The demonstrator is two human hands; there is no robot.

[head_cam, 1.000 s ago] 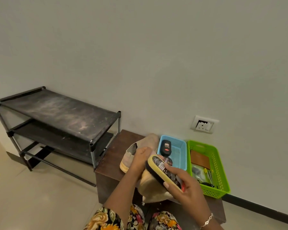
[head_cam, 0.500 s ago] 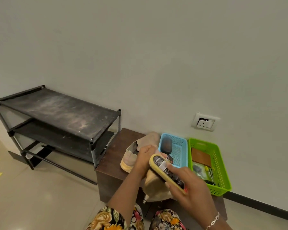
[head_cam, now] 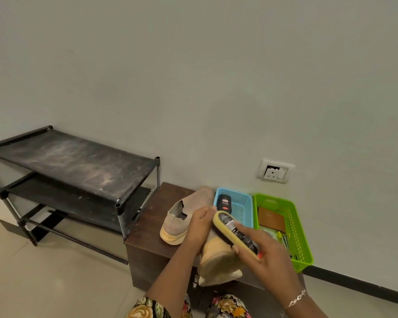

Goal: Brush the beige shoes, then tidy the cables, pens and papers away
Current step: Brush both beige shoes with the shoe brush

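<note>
My left hand (head_cam: 199,228) grips a beige shoe (head_cam: 218,260) held up over the front of a low brown cabinet (head_cam: 147,223). My right hand (head_cam: 265,251) holds a yellow shoe brush (head_cam: 236,234) with a black label, pressed against the shoe's upper side. The second beige shoe (head_cam: 186,216) stands on the cabinet top, behind my left hand. A green basket (head_cam: 294,228) at the right holds a brown card, pens and dark cable ends.
A blue basket (head_cam: 240,203) with a black polish bottle (head_cam: 224,202) sits between the shoe and the green basket. A black two-shelf rack (head_cam: 78,171) stands to the left of the cabinet. A wall socket (head_cam: 275,172) is above the baskets. Tiled floor lies at the lower left.
My right hand has slid the brush back and forth a little along the held shoe. The left hand keeps its grip and the other shoe has not moved.
</note>
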